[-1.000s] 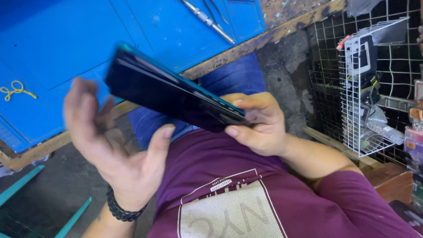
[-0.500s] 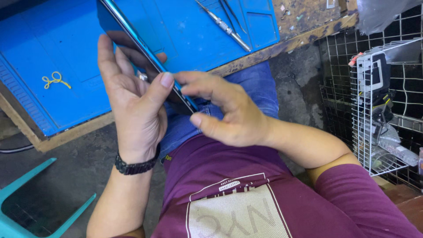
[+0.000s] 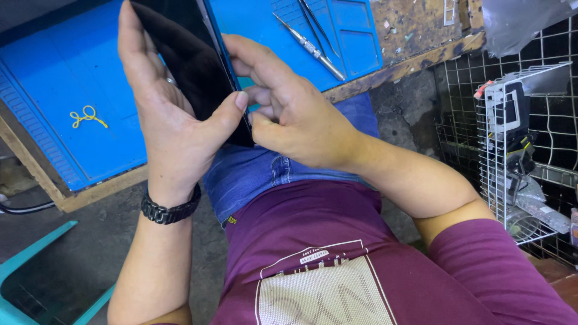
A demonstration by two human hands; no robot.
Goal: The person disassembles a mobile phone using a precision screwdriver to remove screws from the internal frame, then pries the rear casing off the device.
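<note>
Blue silicone work mat [image 3: 90,72] covers most of the worn wooden tabletop [image 3: 415,36] at the twelve o'clock side of the view, and the person sits below it in blue jeans and a maroon shirt. Held up over the lap, at about eleven o'clock from the centre, is a flat black rectangular device with a thin blue edge [image 3: 192,66], tilted so its dark face turns toward the left hand [image 3: 174,126]. That hand, with a black link bracelet [image 3: 170,209] on the wrist, cradles the device from behind, its fingers stretched up along the back and the thumb pressed on the lower front edge. The right hand [image 3: 295,114] meets it from three o'clock, fingers curled and pinching the blue edge near the lower corner, just beside the left thumb. On the mat at nine o'clock lies a small yellow looped wire [image 3: 88,116]. Slim metal tweezers [image 3: 310,43] rest near one o'clock. A white wire rack [image 3: 518,150] of small items stands at three o'clock.
</note>
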